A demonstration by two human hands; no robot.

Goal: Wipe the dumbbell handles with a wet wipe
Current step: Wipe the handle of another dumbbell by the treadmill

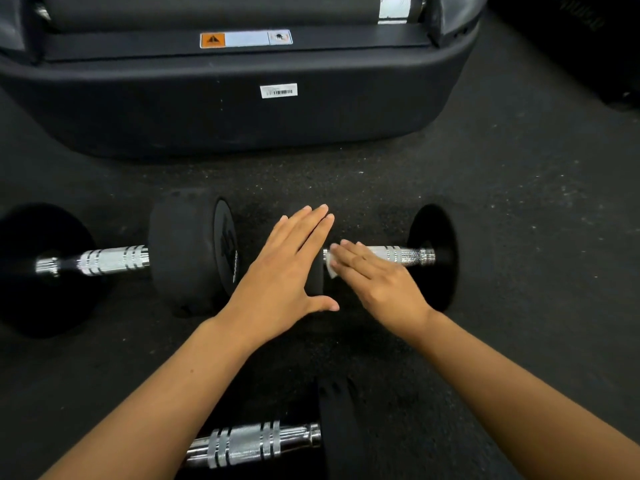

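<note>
Three dumbbells are lying on the dark speckled floor (502, 188). The left dumbbell (104, 261) is sitting at the middle left of the frame, its chrome handle showing between two black heads. The middle dumbbell (415, 254) is lying at the centre right, just beside the first one, end to end. The near dumbbell (249, 445) is showing at the bottom centre, partly cut off by the arms.

One white wet wipe (330, 266) is lying on the middle dumbbell's handle, under the right hand (377, 278), whose fingers are stretching out flat and pressing it against the chrome. The left hand (287, 268) is resting flat, fingers straight and together, thumb spread, on that dumbbell's left black head.

A large black machine base (225, 112) is filling the upper part of the frame, carrying two labels: one orange-and-white warning label (246, 39) and one barcode sticker (278, 90).
</note>
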